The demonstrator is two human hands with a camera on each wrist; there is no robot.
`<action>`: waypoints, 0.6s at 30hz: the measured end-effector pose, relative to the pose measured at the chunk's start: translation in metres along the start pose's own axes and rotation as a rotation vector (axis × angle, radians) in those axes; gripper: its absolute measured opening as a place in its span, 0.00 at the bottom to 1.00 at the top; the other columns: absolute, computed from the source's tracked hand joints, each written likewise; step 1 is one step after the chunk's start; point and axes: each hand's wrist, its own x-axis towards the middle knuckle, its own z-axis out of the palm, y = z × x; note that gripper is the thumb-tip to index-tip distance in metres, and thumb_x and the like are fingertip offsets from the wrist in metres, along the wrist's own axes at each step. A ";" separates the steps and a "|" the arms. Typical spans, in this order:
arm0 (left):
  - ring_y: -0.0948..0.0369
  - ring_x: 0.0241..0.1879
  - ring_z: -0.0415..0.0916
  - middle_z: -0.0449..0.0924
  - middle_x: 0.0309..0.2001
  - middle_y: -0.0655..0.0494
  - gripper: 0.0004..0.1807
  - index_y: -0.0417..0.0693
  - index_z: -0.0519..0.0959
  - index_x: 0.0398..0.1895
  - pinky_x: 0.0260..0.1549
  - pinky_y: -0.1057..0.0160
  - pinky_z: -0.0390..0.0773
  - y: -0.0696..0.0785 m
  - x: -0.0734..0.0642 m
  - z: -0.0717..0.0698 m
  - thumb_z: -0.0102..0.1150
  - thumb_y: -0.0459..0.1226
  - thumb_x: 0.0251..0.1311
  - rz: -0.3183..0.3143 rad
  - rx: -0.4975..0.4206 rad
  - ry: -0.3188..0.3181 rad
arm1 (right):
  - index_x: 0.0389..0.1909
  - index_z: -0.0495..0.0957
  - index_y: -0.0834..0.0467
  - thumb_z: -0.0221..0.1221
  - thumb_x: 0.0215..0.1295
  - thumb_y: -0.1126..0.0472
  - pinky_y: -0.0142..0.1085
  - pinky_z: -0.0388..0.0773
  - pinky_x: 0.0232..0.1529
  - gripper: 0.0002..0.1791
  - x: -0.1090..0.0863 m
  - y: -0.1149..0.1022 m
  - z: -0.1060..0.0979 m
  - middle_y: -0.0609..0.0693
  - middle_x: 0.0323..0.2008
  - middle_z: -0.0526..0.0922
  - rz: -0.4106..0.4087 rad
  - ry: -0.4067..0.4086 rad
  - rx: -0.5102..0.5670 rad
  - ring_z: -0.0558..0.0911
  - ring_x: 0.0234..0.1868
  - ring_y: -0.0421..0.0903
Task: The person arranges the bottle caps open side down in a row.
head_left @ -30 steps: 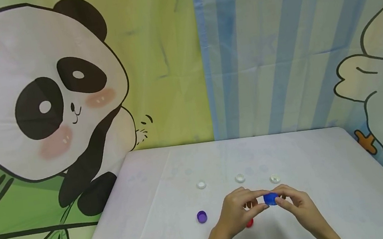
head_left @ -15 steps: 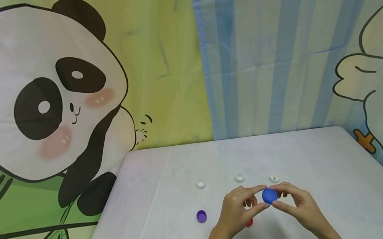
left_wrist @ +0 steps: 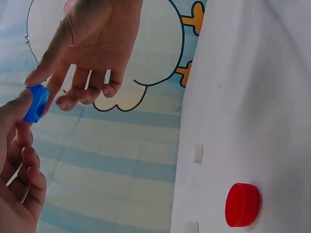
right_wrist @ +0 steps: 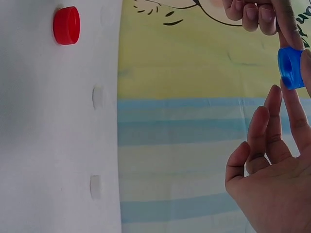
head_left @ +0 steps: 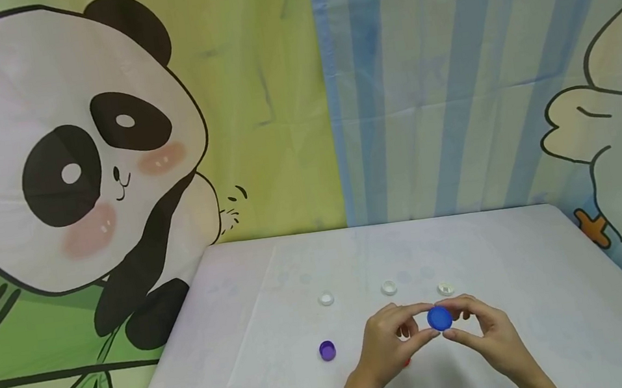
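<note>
Both hands hold one blue bottle cap (head_left: 439, 318) in the air above the white table. Thumb and index finger of my left hand (head_left: 386, 343) pinch it from the left, and my right hand (head_left: 493, 332) pinches it from the right. In the head view the cap's round face points toward the camera. The right wrist view shows the cap (right_wrist: 291, 68) from its hollow side. Below the hands a red bottle cap (left_wrist: 243, 205) lies on the table; in the head view the left hand hides most of it.
A purple cap (head_left: 327, 350) lies on the table (head_left: 265, 383) left of the hands, hollow side up. Farther back are a white cap (head_left: 326, 299), a second white cap (head_left: 389, 288) and a pale cap (head_left: 445, 289). A printed curtain (head_left: 278, 126) hangs behind the table.
The blue cap has been tipped between the fingers, from nearly edge-on to its round face showing. Both hands stay almost in place, and the left hand covers more of the red cap.
</note>
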 end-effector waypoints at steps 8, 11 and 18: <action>0.77 0.20 0.63 0.71 0.16 0.67 0.16 0.53 0.79 0.44 0.22 0.86 0.61 0.007 -0.006 0.025 0.61 0.46 0.51 -0.065 0.013 0.015 | 0.45 0.77 0.51 0.66 0.48 0.64 0.29 0.63 0.34 0.20 -0.013 0.006 -0.011 0.41 0.36 0.77 0.160 0.044 -0.257 0.68 0.36 0.38; 0.78 0.19 0.62 0.72 0.16 0.68 0.16 0.53 0.80 0.43 0.22 0.87 0.60 0.008 -0.010 0.039 0.59 0.47 0.52 -0.091 0.053 -0.002 | 0.44 0.77 0.47 0.64 0.51 0.58 0.31 0.63 0.32 0.17 -0.019 0.010 -0.019 0.40 0.36 0.77 0.288 0.011 -0.332 0.67 0.35 0.37; 0.83 0.16 0.55 0.69 0.14 0.72 0.16 0.54 0.81 0.40 0.17 0.87 0.56 0.000 -0.027 0.069 0.60 0.50 0.50 -0.142 0.189 -0.041 | 0.41 0.78 0.48 0.66 0.48 0.55 0.32 0.65 0.30 0.16 -0.027 0.026 -0.028 0.39 0.31 0.77 0.331 -0.059 -0.418 0.70 0.33 0.37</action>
